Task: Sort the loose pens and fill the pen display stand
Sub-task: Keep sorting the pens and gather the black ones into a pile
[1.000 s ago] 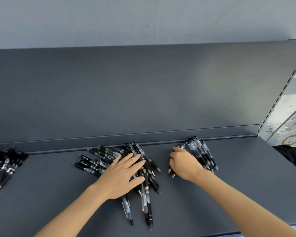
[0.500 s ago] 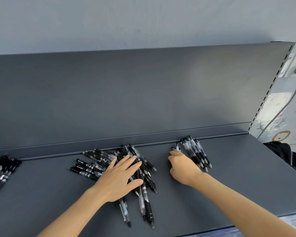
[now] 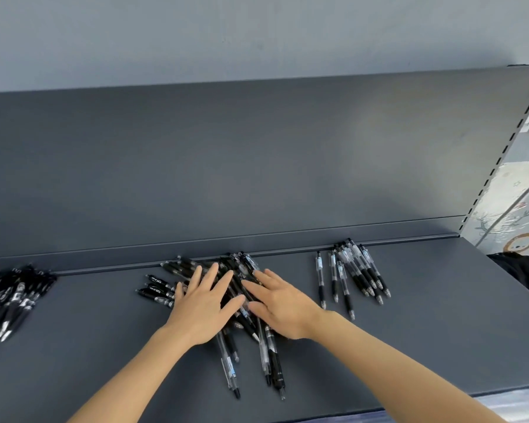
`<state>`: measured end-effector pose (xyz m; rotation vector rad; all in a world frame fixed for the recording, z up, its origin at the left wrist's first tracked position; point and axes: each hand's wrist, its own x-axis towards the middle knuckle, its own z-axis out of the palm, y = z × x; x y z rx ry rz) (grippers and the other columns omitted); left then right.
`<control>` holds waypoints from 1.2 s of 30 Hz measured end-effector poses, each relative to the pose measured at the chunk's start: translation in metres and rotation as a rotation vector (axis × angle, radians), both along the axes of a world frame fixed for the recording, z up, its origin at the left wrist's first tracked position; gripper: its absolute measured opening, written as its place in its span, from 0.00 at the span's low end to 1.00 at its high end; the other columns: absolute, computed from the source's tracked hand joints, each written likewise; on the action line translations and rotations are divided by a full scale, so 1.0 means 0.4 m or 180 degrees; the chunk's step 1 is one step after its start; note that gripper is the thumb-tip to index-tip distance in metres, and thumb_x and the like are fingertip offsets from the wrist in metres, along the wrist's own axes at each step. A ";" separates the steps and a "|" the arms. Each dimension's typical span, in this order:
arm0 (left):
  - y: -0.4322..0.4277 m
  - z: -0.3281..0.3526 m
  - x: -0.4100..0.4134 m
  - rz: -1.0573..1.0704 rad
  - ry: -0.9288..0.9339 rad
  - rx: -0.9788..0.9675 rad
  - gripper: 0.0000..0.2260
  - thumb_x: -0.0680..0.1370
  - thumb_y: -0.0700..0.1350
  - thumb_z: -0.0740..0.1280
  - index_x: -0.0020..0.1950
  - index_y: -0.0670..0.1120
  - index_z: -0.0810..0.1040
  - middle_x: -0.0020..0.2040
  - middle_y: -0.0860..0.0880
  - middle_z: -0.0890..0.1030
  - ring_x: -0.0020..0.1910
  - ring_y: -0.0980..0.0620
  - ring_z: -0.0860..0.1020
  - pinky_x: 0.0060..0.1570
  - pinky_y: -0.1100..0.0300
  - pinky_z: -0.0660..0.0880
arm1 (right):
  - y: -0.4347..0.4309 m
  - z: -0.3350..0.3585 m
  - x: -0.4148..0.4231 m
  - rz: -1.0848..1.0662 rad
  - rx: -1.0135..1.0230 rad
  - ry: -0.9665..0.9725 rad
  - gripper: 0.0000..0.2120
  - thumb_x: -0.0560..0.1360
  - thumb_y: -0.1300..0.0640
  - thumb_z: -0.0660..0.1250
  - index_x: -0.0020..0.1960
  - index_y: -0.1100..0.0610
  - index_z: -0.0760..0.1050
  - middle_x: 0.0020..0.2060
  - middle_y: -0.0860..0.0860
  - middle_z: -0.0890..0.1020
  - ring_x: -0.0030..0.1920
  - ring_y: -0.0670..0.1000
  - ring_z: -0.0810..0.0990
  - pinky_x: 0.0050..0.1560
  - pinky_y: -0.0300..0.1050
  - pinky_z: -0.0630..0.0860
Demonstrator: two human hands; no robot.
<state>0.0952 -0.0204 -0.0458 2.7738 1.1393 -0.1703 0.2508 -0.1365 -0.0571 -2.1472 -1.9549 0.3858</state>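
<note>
A jumbled heap of black and clear pens lies in the middle of the dark grey shelf. My left hand rests flat on the heap with fingers spread. My right hand lies flat on the heap's right side, fingers straight and pointing left. To the right, a sorted row of clear pens with black grips lies side by side against the back ledge. At the far left a bundle of black pens lies partly cut off by the frame edge.
An upright grey back panel rises behind the shelf, with a slotted upright at its right end. A dark object sits past the shelf's right edge. The shelf's front edge runs along the bottom right.
My right hand has left the sorted pens on the right and moved left onto the middle heap, opening flat. My left hand stays on the heap.
</note>
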 end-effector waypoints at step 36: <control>0.014 -0.019 -0.289 0.0436 -0.0892 -0.0245 0.38 0.77 0.65 0.56 0.78 0.54 0.39 0.79 0.53 0.39 0.78 0.51 0.40 0.76 0.52 0.47 | 0.033 0.096 -0.124 0.0077 0.0383 0.0158 0.17 0.82 0.54 0.57 0.68 0.57 0.71 0.72 0.52 0.65 0.74 0.49 0.61 0.69 0.36 0.57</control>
